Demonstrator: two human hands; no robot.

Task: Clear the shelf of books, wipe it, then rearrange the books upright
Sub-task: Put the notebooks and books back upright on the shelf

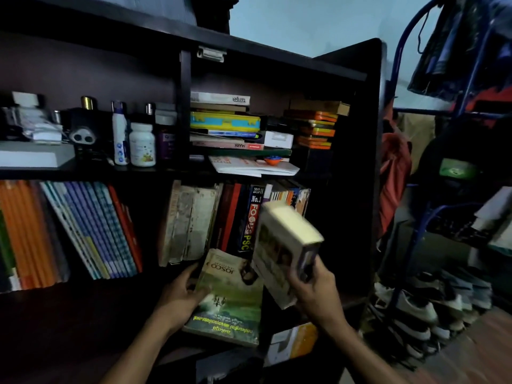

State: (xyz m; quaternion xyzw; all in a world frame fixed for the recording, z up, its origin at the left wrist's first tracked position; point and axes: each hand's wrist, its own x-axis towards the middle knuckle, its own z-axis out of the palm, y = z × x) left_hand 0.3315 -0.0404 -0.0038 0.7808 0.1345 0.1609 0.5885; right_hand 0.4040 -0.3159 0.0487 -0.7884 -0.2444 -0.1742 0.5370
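A dark bookshelf (357,112) is seen from above, in dim light. A thick book (285,245), its pale page edges facing up, is held by the right hand (318,295) in front of the lower right compartment, fingers curled round its lower end. A green paperback (230,297), tilted at the shelf edge, is gripped at its left side by the left hand (180,297). The clearing seems barely begun: upright books (210,220) are packed in behind the two, leaning books (91,231) fill the left compartment, and flat stacks (224,120) lie above beside bottles (138,137). Wiping and rearranging are still to come. No cloth is visible. The thick book is blurred, its cover unreadable; the shelf floor is hidden in shadow.
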